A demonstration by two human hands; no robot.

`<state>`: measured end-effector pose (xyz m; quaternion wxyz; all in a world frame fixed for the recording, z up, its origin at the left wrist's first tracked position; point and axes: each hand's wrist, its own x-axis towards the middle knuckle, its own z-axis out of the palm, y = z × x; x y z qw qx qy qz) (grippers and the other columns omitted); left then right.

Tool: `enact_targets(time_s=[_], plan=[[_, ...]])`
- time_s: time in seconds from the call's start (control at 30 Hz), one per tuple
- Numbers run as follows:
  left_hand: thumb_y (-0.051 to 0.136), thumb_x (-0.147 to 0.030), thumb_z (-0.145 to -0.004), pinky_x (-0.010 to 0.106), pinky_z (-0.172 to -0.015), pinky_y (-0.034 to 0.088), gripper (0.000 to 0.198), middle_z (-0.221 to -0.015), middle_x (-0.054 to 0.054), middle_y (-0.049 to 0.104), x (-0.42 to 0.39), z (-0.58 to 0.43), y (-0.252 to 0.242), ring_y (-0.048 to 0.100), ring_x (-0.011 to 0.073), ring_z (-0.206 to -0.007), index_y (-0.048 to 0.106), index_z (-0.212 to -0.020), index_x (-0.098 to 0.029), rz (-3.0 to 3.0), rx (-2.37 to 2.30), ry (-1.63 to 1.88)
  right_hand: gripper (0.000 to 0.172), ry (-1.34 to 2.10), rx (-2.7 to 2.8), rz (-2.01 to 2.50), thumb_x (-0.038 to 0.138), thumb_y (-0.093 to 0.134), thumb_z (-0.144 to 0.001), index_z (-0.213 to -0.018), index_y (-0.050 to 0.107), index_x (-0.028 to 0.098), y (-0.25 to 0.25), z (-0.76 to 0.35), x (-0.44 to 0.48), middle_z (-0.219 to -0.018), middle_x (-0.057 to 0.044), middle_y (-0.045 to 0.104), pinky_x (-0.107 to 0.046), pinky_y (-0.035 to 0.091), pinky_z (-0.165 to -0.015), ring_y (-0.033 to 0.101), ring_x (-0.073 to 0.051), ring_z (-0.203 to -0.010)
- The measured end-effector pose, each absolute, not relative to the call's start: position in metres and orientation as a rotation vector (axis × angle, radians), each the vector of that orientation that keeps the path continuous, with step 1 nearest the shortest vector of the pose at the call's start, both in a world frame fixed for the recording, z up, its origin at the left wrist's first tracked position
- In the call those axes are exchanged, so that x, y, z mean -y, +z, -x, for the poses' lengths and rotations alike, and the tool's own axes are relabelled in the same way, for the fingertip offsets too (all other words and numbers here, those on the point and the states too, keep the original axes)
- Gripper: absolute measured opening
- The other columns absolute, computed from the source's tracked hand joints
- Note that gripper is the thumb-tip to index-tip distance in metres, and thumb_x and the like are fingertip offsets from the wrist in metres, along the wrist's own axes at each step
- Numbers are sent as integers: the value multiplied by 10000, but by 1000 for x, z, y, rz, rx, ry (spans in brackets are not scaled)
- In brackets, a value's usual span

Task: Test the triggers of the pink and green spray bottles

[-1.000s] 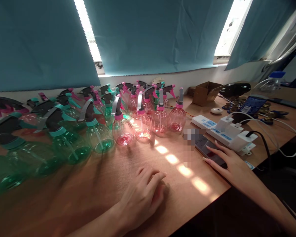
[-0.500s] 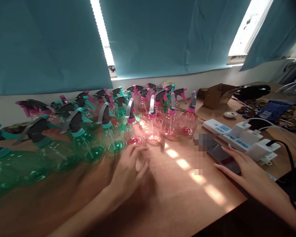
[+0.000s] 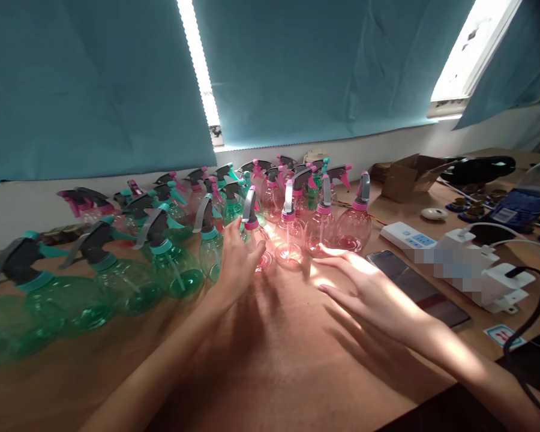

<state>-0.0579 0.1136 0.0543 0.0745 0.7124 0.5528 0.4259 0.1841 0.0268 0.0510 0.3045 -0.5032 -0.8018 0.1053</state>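
Transparent spray bottles with grey trigger heads stand in rows across the table. My left hand (image 3: pixel 238 258) is at a pink bottle (image 3: pixel 265 261) in the front row, thumb and fingers apart. It partly hides that bottle, and whether it touches the plastic I cannot tell. Just left of it stands a green bottle (image 3: pixel 210 249). My right hand (image 3: pixel 360 279) is stretched out over the tabletop, fingers extended and holding nothing. Its fingertips are close to the base of another pink bottle (image 3: pixel 320 233). Between the hands is a pink bottle (image 3: pixel 289 243) in bright sunlight.
A dark phone (image 3: pixel 414 285) lies right of my right hand, beside a white power strip (image 3: pixel 407 235) with plugged-in chargers. Behind are a white mouse (image 3: pixel 434 214) and an open cardboard box (image 3: pixel 411 177). More green bottles (image 3: pixel 177 270) fill the left side. Blue curtains (image 3: pixel 297 72) hang behind.
My right hand has moved left from over the phone toward the pink bottles. My left hand has risen toward the front pink bottle and its fingers have spread. The view has shifted slightly.
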Motion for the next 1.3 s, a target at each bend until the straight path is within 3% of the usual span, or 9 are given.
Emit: enact_targets(time_s=[0.17, 0.47, 0.63, 0.8, 0.9, 1.03, 1.17, 1.3], plan=[[640, -272, -833, 485, -1071, 351, 482, -1297, 178, 465, -133, 49, 53, 433, 328, -1292, 445, -1246, -115, -2120, -1691, 1290, 310, 307, 2188, 1193, 357, 561, -910, -1164, 599, 183, 57, -161, -43, -1265, -111, 610, -455, 467, -1010, 567, -270, -1190], [673, -256, -842, 478, -934, 444, 320, -1043, 133, 564, -123, 45, 50, 555, 326, -1068, 523, -1080, -105, -2198, -1713, 1227, 262, 550, 2117, 1086, 352, 594, -898, -1113, 590, 202, 52, -148, -52, -1113, -68, 678, -386, 514, -893, 642, -222, -1026], [675, -402, -856, 468, -907, 452, 361, -1001, 109, 554, -91, 50, 52, 556, 313, -1003, 543, -1042, -122, -2286, -1676, 1162, 530, 696, 2060, 1183, 460, 651, -838, -1271, 510, 189, 38, -145, -47, -1267, -130, 611, -437, 513, -900, 618, -273, -1100], [600, -555, -874, 433, -849, 476, 431, -969, 75, 545, -47, 60, 53, 565, 272, -924, 554, -1026, -154, -2364, -1591, 1100, 897, 706, 2168, 1119, 596, 690, -741, -1437, 309, 177, 27, -129, -39, -1387, -169, 503, -486, 470, -964, 506, -337, -1247], [593, -607, -851, 447, -830, 480, 513, -1000, 91, 560, -23, 66, 54, 561, 284, -940, 554, -1087, -153, -2337, -1537, 1073, 1021, 698, 2222, 1055, 607, 722, -696, -1485, 230, 185, 29, -115, -30, -1343, -163, 547, -491, 479, -945, 553, -347, -1192], [662, -569, -813, 438, -853, 481, 537, -1067, 83, 564, -4, 76, 55, 566, 280, -995, 525, -1168, -189, -2207, -1485, 1062, 928, 811, 2168, 988, 489, 712, -768, -1492, 215, 188, 40, -101, -15, -1221, -131, 635, -434, 521, -885, 636, -293, -1075], [718, -501, -782, 402, -847, 496, 670, -1197, 92, 550, -2, 83, 63, 586, 257, -1018, 425, -1315, -221, -1936, -1415, 1160, 801, 933, 2089, 911, 448, 765, -728, -1382, 377, 196, 34, -88, -6, -1149, -97, 662, -404, 540, -865, 645, -269, -1045], [680, -393, -827, 319, -732, 501, 568, -1090, 64, 592, -7, 86, 76, 605, 184, -831, 440, -1306, -206, -1882, -1316, 1241, 894, 991, 2015, 850, 487, 824, -632, -1348, 363, 215, 15, -72, -6, -1275, -114, 588, -459, 498, -968, 589, -295, -1141]])
